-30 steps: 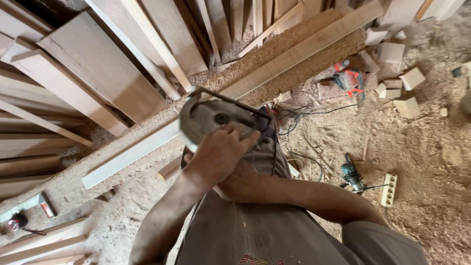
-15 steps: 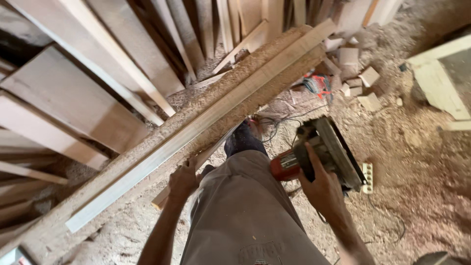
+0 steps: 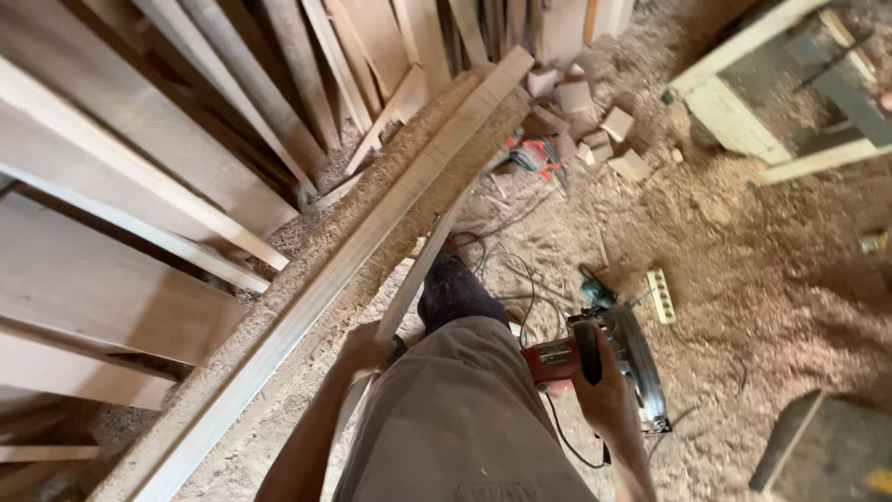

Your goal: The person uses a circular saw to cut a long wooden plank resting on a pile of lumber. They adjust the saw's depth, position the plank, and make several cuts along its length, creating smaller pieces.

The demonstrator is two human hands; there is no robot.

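My right hand (image 3: 606, 398) grips the black handle of a red circular saw (image 3: 609, 358), held low at my right side above the sawdust floor. Just beside my thigh, my left hand (image 3: 365, 350) closes around a thin wooden strip (image 3: 413, 279) that runs away from me along the floor. Left of the strip lies a long pale plank (image 3: 372, 246), dusted with sawdust and stretching diagonally from lower left to upper right. My trouser leg and dark shoe (image 3: 451, 290) fill the lower middle of the view.
Many boards (image 3: 139, 186) lean and lie stacked on the left. A white power strip (image 3: 661, 296), a teal tool (image 3: 595, 288) and cables lie on the floor. Small wood offcuts (image 3: 595, 116) and a red tool (image 3: 534, 153) sit further off; a pale workbench frame (image 3: 743, 102) is at the upper right.
A second ago the saw was held in front of me over the plank. It has since swung down to my right side, and my left hand has taken the thin strip.
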